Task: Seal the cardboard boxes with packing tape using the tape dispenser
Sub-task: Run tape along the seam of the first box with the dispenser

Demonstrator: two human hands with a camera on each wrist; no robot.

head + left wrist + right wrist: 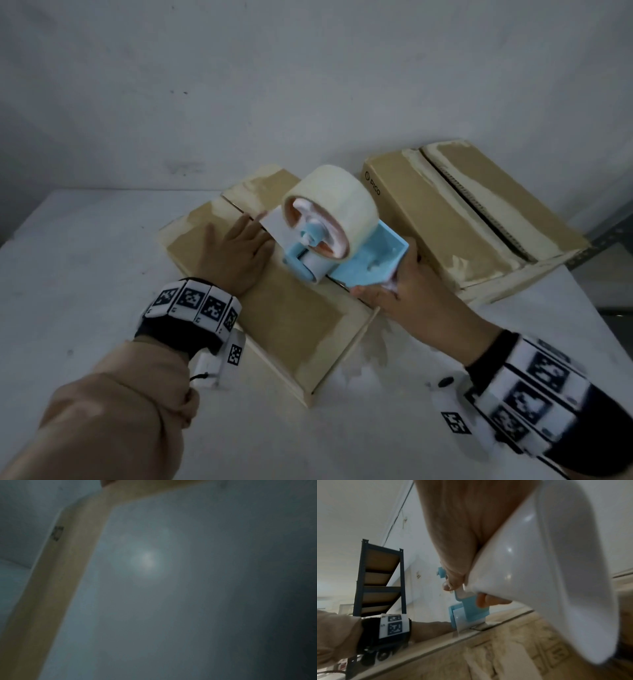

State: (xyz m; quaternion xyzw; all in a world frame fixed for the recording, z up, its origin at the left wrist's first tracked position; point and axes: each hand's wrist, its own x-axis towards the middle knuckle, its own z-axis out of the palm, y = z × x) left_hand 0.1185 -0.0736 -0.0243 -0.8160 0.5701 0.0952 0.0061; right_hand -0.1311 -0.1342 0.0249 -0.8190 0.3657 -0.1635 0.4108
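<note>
A flat cardboard box (294, 329) lies in the middle of the white table (85, 257). My left hand (236, 250) rests flat on its lid, fingers straight, fingertips at the end of a pulled-out strip of tape (274, 224). My right hand (407, 291) grips the white handle (547, 561) of the blue tape dispenser (373, 260). The dispenser's roller sits on the lid's centre seam, and a large roll of pale tape (339, 195) is mounted on it. In the right wrist view the blue frame (471, 609) touches the box (505, 649). The left wrist view is dim and blurred, showing only a cardboard edge (56, 574).
A second cardboard box (428, 212) printed "PICO" lies at the back right, its centre seam gaping. A white wall stands close behind the table. A dark metal shelf rack (380, 580) shows in the right wrist view. The table's right edge runs near the second box.
</note>
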